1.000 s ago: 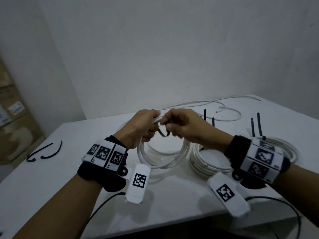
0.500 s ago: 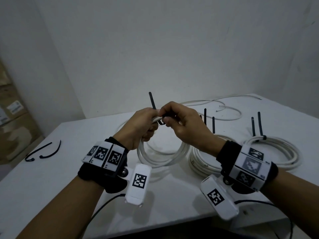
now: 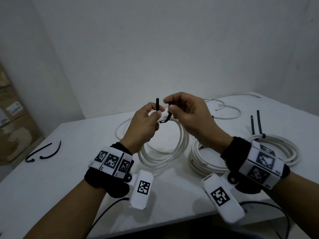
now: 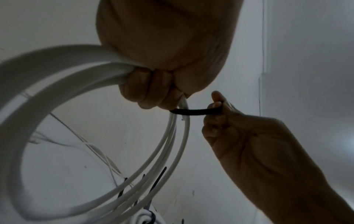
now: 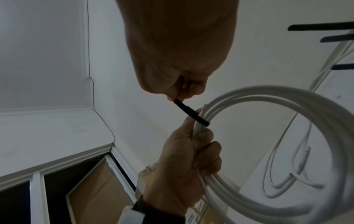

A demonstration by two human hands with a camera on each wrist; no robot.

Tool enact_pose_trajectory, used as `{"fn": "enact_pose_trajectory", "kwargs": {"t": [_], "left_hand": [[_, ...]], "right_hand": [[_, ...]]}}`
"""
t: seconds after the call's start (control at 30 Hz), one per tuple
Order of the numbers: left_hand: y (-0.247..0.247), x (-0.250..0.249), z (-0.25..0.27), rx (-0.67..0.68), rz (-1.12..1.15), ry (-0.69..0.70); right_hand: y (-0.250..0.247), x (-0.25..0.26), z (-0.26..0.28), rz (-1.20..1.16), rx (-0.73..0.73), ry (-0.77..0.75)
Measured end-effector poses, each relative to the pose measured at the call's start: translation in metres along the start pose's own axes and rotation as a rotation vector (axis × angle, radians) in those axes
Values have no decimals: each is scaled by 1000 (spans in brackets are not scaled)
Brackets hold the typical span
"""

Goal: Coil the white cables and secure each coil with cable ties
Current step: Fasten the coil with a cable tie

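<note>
My left hand [image 3: 146, 125] grips the top of a coil of white cable [image 3: 179, 145] and holds it upright over the table. A black cable tie [image 3: 166, 119] passes under the gripped bundle. One end of it stands up by my left thumb, and my right hand [image 3: 186, 111] pinches the other end just right of the bundle. The left wrist view shows the left hand's fingers [image 4: 153, 91] curled round the coil [image 4: 57, 75] and the tie [image 4: 191, 112] stretched to the right hand [image 4: 239, 136]. In the right wrist view the tie [image 5: 189, 112] crosses the coil [image 5: 287, 97].
Two tied coils [image 3: 203, 161] [image 3: 283, 147] lie on the white table [image 3: 69, 187] at the right, with black tie tails [image 3: 257, 123] sticking up. A loose white cable [image 3: 229, 109] trails at the back. Two spare black ties [image 3: 43, 152] lie at the left. Cardboard boxes [image 3: 12, 128] stand beyond the left edge.
The tie hung as a loop under my hands; one end has since come up and now stands by my left thumb. My right hand has risen slightly, pinching the other end.
</note>
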State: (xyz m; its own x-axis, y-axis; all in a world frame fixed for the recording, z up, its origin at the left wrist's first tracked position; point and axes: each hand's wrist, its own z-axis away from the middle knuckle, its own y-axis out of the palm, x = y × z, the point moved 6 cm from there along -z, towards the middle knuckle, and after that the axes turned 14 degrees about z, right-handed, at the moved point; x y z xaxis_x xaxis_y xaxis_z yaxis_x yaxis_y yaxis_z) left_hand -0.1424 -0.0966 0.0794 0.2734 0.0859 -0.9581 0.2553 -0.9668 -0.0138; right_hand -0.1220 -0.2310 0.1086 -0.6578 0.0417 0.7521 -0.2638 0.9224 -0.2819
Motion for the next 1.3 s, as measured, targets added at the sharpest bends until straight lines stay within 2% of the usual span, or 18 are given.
{"fn": "enact_pose_trajectory", "kwargs": {"t": [0.13, 0.3, 0.5, 0.7, 0.9, 1.03, 1.13, 1.3], "left_hand": [[0, -4, 3, -20, -184, 178], [-1, -5, 5, -56, -338, 284], [-1, -6, 7, -37, -425, 303], [1, -7, 8, -46, -495, 311], [7, -11, 10, -23, -560, 365], [10, -14, 12, -10, -597, 431], [11, -16, 13, -23, -580, 440], [16, -19, 16, -10, -592, 499]], "right_hand": [[-5, -6, -10, 24, -43, 52], [-3, -10, -13, 79, -26, 33], [-3, -12, -15, 140, 44, 20], [-6, -11, -15, 122, 144, 17], [-9, -11, -17, 94, 181, 31], [-13, -18, -17, -61, 239, 94], [-12, -24, -15, -199, 290, 206], [-10, -28, -13, -241, 274, 268]]}}
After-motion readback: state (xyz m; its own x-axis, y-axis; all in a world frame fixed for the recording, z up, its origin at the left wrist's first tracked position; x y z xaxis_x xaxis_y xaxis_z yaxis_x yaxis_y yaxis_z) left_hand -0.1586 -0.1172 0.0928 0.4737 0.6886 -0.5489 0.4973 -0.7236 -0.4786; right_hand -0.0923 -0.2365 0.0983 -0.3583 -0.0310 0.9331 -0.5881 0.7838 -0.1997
